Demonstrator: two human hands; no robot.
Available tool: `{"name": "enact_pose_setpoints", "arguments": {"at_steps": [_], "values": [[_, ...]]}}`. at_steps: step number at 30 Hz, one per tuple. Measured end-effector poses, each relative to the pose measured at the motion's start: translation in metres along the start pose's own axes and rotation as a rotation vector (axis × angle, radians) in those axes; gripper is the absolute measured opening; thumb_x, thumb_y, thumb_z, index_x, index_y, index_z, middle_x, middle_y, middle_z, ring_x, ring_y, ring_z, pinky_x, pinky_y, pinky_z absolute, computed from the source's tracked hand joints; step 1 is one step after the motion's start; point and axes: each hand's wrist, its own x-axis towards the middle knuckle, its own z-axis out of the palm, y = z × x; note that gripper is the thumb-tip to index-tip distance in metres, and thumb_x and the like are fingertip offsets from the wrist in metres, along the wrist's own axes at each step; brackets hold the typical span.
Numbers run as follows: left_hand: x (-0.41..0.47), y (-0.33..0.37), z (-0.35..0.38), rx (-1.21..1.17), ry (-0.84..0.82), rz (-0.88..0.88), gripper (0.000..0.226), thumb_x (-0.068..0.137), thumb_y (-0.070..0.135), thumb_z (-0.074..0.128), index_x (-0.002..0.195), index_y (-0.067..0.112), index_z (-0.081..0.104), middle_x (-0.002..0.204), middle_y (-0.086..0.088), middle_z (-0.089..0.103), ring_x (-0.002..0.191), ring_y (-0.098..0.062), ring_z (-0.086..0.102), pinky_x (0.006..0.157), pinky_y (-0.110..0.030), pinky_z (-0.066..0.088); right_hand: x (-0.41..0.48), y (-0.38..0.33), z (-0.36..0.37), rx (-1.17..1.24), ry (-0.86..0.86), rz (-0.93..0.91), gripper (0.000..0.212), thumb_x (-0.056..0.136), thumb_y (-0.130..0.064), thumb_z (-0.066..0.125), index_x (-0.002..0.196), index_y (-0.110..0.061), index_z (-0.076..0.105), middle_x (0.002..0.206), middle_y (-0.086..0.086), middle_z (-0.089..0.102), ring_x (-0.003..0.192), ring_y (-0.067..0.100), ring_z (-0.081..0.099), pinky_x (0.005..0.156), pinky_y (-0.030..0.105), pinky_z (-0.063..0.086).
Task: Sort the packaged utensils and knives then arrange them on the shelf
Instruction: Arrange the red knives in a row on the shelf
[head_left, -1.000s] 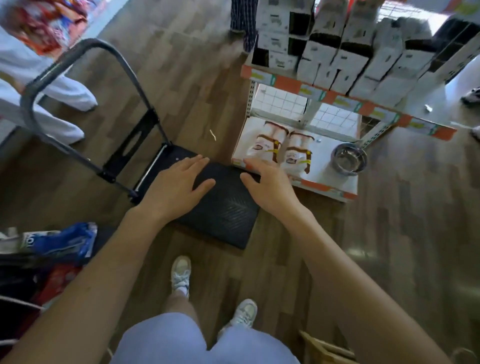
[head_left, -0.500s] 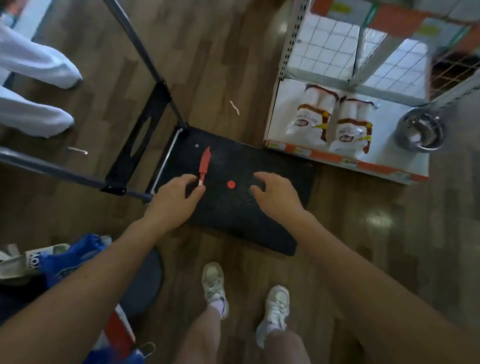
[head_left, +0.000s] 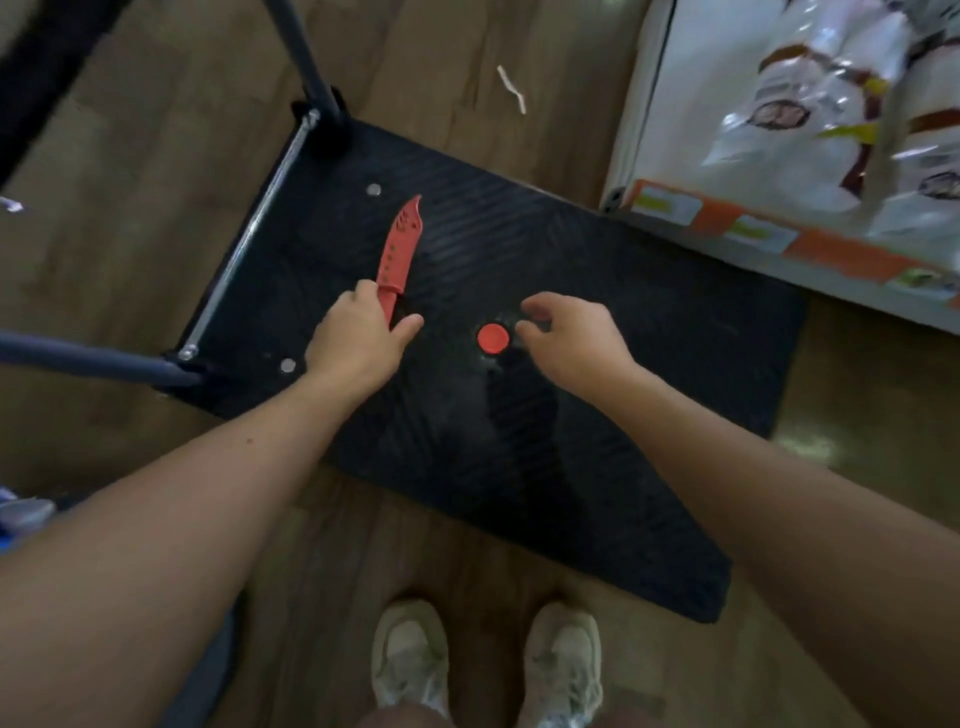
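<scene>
A red knife (head_left: 401, 244) with holes in its blade lies on the black trolley platform (head_left: 597, 249), tip pointing away from me. My left hand (head_left: 358, 343) grips its handle end, fingers curled over it. A small red round disc (head_left: 492, 338) sits on the platform to the right of the knife. My right hand (head_left: 566, 338) hovers beside it with loosely curled fingers, fingertips at the disc's right edge; whether they touch it I cannot tell. A dark shape below the disc is too dim to identify.
The trolley's grey handle bars (head_left: 306, 57) rise at the left. The bottom shelf (head_left: 675, 208), with orange price strips, holds white and brown bags (head_left: 810, 119) at upper right. My shoes (head_left: 410, 654) stand on the wooden floor at the platform's near edge.
I have bent lower over the trolley. My left hand took hold of the red knife's handle, and my right hand moved in beside the red disc with its fingers curling.
</scene>
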Motion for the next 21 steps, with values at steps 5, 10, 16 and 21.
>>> {"name": "enact_pose_setpoints", "arguments": {"at_steps": [5,10,16,21], "values": [[0.044,-0.015,0.044,0.035,0.041,-0.096,0.046,0.088,0.034,0.057,0.12,0.004,0.043,0.123,-0.018,0.05,0.112,-0.039,0.05,0.086,-0.046,0.041,0.046,0.022,0.03,-0.006,0.05,0.009,0.032,0.094,-0.025,0.047,0.123,-0.015,0.056,0.125,0.006,0.058,0.112,0.024,0.055,0.094,0.037,0.046],[0.062,-0.017,0.058,0.086,0.106,-0.124,0.037,0.088,0.022,0.057,0.118,0.002,0.049,0.12,-0.02,0.052,0.108,-0.041,0.052,0.085,-0.047,0.043,0.064,0.026,0.034,0.022,0.039,-0.003,0.03,0.094,-0.023,0.045,0.121,-0.014,0.056,0.119,0.003,0.061,0.106,0.021,0.058,0.086,0.032,0.047],[0.034,-0.006,0.047,-0.066,0.067,-0.197,0.019,0.084,0.015,0.057,0.097,0.003,0.062,0.101,-0.018,0.065,0.093,-0.037,0.062,0.075,-0.04,0.05,0.039,0.028,0.008,0.004,0.011,0.023,0.036,0.093,-0.024,0.047,0.127,-0.016,0.054,0.125,0.004,0.059,0.111,0.022,0.056,0.087,0.029,0.044],[-0.042,0.046,-0.023,-0.155,0.061,-0.117,0.019,0.083,0.018,0.06,0.097,0.005,0.063,0.099,-0.014,0.067,0.096,-0.032,0.061,0.081,-0.037,0.049,-0.038,0.004,-0.059,-0.013,-0.044,0.083,0.035,0.093,-0.024,0.048,0.127,-0.016,0.054,0.127,0.005,0.057,0.111,0.023,0.056,0.093,0.034,0.048]]}}
